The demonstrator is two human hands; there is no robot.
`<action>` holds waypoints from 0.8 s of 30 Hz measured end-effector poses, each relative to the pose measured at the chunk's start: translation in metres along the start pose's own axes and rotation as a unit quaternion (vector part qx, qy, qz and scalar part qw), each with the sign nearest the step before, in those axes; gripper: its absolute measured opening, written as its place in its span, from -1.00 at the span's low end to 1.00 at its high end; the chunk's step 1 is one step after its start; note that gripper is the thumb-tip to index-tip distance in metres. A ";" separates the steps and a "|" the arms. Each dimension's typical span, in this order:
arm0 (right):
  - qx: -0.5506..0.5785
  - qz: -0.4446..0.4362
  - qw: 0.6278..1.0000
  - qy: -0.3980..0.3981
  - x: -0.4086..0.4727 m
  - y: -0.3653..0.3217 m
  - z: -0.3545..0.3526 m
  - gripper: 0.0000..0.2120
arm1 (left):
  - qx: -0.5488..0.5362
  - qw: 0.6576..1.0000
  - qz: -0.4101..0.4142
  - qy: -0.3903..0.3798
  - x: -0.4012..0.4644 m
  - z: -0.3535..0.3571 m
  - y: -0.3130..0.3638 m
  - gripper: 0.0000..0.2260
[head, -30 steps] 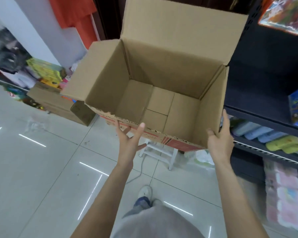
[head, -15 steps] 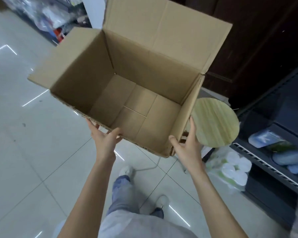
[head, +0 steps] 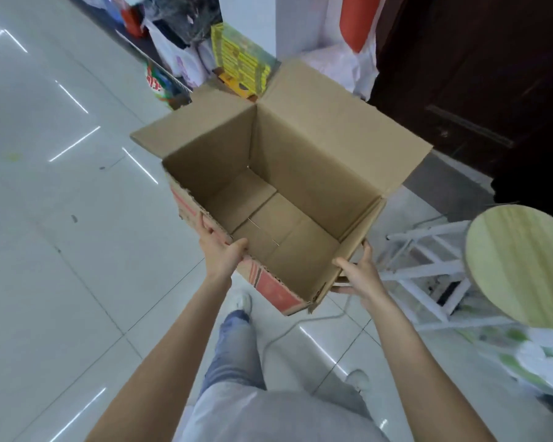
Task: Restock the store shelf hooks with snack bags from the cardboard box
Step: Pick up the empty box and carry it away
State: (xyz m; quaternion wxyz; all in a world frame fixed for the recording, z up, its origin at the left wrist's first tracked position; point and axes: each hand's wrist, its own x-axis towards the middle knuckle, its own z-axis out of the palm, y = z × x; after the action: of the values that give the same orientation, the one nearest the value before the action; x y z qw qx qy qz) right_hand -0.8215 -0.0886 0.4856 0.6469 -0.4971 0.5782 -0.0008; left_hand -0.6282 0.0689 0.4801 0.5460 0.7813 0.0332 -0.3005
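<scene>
Two hands hold one open box (head: 300, 173) in the air above the tiled floor (head: 45, 250). The left hand (head: 219, 250) grasps the near wall of the box at its top edge: the thumb lies over the rim on the inside, and the fingers are pressed on the red printed outside. The right hand (head: 359, 275) grasps the right near corner, with the thumb on the inner side of the wall and the fingers around the outside and partly below. The box is tilted a little, its flaps stand open, and inside only the bare cardboard bottom shows; no bags are seen in it. Just right of the box stands a white stool (head: 521, 266) with a round wooden seat. Behind the box, near the wall, lies a yellow carton (head: 240, 59) among plastic bags. Below, the person's legs and white shoes are seen.
</scene>
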 end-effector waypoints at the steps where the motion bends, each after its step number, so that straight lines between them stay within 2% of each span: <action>1: 0.010 0.013 1.000 0.006 0.010 -0.003 0.024 -0.21 | 0.021 1.000 -0.003 -0.009 0.023 -0.013 0.003 -0.06; 6: 0.067 0.065 0.996 0.010 0.059 -0.020 0.128 -0.22 | 0.110 0.993 -0.007 -0.031 0.127 -0.065 0.010 -0.09; 10: 0.088 0.092 0.992 0.025 0.100 -0.027 0.194 -0.20 | 0.129 0.991 -0.038 -0.025 0.184 -0.085 -0.008 -0.14; 14: 0.092 0.099 0.990 0.033 0.157 -0.026 0.239 -0.16 | 0.103 0.990 -0.090 -0.039 0.236 -0.085 -0.036 -0.11; 18: 0.086 0.092 0.992 0.017 0.239 -0.018 0.275 -0.14 | 0.024 0.988 -0.151 -0.001 0.311 -0.073 -0.062 -0.09; 24: 0.074 0.106 0.992 -0.011 0.350 0.009 0.325 -0.12 | -0.011 0.986 -0.168 0.022 0.400 -0.064 -0.133 -0.17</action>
State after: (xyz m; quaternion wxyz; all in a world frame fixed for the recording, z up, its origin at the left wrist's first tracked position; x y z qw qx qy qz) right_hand -0.4677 -0.0771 0.1650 0.6847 -0.3839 0.6188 0.0301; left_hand -0.3238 0.0674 0.1810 0.4955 0.7653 0.1790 -0.3698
